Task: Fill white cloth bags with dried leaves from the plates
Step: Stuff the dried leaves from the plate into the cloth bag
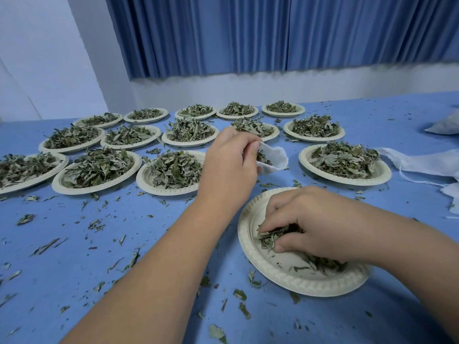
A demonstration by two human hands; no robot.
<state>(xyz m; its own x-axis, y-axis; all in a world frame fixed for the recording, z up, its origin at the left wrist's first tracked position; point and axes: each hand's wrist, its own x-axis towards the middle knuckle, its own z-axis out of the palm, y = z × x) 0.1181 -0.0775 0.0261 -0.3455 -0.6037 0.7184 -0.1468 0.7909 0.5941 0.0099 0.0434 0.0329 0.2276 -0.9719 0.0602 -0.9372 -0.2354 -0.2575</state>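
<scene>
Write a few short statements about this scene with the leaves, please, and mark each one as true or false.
1. The left hand pinches a small white cloth bag. True.
2. The right hand lies flat on the blue table and holds nothing. False: it grips dried green leaves on the nearest round off-white paper plate.
3. That plate is piled high with leaves. False: it is almost empty.
4. Loose leaf bits lie scattered on the table. True.
5. The curtain on the far wall is red. False: the pleated curtain is blue.
</scene>
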